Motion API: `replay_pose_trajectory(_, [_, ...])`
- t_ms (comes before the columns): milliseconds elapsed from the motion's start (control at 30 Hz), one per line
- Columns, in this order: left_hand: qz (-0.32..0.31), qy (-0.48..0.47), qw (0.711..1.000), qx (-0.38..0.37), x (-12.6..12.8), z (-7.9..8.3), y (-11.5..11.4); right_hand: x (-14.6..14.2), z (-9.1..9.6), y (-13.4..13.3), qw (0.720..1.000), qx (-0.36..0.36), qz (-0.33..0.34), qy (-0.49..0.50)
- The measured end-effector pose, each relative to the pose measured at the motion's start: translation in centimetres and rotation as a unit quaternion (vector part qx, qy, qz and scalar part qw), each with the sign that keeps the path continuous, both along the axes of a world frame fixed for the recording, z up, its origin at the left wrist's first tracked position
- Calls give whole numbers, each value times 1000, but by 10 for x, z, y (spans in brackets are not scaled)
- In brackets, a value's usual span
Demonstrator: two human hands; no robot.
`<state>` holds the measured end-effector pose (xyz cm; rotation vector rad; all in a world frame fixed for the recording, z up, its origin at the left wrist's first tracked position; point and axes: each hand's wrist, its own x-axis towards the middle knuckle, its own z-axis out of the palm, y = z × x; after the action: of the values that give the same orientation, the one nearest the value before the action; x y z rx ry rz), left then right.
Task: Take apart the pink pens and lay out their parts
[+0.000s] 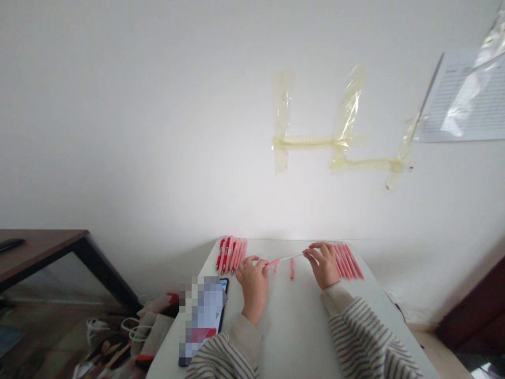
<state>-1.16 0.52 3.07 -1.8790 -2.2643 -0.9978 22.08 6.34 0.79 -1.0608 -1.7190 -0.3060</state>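
Note:
Between finger and thumb, my left hand (252, 284) pinches a pink pen barrel (273, 262). A thin white pen refill (292, 257) reaches from the barrel's right end to my right hand (325, 264), whose fingertips close on its far end. How deep the refill sits in the barrel is too small to tell. Below the refill, a short pink pen part (292, 269) lies on the white table (294, 326). Left of my left hand is a row of red and pink pens (231, 256). Several pink pen pieces (349, 261) lie side by side just past my right hand.
A phone (205, 316) with a blurred screen lies at the table's left edge. The white wall (177, 131) rises behind the table. A brown desk (43, 252) stands at the left, with bags and cords (134, 337) on the floor below.

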Motion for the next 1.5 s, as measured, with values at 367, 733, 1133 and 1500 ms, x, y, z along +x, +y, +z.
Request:
replay_pose_trajectory(367, [25, 26, 999, 2, 1, 6, -3, 1, -2, 1, 1000, -1, -14, -11])
replay_pose_trajectory(733, [74, 108, 991, 6, -2, -11, -1, 1, -5, 2, 1000, -7, -15, -16])
replay_pose_trajectory(1133, [89, 126, 988, -18, 0, -6, -3, 2, -9, 4, 1000, -11, -19, -23])
replay_pose_trajectory(1500, [78, 107, 991, -6, 0, -5, -3, 4, -12, 7, 999, -12, -22, -25])
